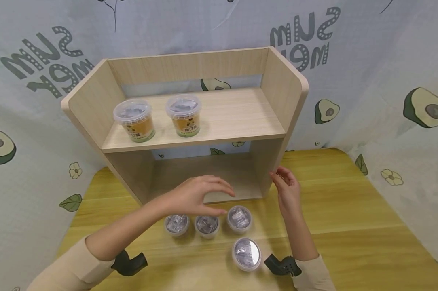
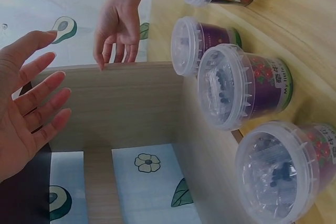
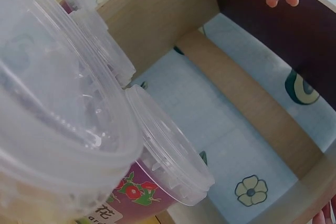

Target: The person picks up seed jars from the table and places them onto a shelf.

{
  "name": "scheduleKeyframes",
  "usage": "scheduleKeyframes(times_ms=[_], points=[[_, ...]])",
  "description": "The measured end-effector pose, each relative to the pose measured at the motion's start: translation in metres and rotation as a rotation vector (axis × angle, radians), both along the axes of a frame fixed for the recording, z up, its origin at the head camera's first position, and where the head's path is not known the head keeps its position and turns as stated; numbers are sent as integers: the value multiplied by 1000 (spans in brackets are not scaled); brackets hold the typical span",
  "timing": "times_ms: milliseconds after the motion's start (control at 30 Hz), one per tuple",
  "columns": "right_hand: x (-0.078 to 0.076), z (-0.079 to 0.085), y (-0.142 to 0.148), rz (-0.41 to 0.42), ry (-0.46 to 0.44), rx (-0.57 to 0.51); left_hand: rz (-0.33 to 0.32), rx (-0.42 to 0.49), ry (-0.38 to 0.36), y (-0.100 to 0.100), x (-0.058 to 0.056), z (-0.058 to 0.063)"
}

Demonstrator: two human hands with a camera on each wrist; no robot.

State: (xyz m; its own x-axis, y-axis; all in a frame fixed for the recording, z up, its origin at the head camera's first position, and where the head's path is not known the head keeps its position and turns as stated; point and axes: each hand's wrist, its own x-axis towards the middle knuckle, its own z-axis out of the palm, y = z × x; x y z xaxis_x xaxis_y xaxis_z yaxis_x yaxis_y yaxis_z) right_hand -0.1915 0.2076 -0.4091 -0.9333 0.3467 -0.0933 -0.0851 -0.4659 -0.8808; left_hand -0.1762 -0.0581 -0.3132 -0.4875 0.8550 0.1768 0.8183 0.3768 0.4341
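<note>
My left hand (image 1: 204, 196) hovers before the shelf's lower opening with fingers spread and holds nothing. Beneath it stand lidded plastic cups with purple labels: one at the left (image 1: 176, 224), one in the middle (image 2: 244, 85) and one at the right (image 1: 239, 218). Nearer my body is an orange-labelled cup (image 1: 246, 254). At the front edge of the wooden shelf's right side panel (image 1: 277, 161), my right hand (image 1: 288, 192) touches the wood with its fingertips. In the left wrist view its other fingers hang loosely, nothing between them.
Two orange-labelled cups, one at the left (image 1: 134, 121) and one beside it (image 1: 184, 115), stand on the upper board (image 1: 237, 115). The shelf stands on a yellow wood-grain table (image 1: 350, 210). Behind hangs a printed cloth (image 1: 379, 52) with avocados.
</note>
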Motion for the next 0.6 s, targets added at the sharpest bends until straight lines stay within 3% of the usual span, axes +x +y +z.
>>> scheduleKeyframes(times_ms=[267, 600], points=[[1, -1, 0, 3, 14, -7, 2, -8, -14, 3, 3, -10], [0, 0, 0, 7, 15, -4, -19, 6, 29, 5, 3, -22]])
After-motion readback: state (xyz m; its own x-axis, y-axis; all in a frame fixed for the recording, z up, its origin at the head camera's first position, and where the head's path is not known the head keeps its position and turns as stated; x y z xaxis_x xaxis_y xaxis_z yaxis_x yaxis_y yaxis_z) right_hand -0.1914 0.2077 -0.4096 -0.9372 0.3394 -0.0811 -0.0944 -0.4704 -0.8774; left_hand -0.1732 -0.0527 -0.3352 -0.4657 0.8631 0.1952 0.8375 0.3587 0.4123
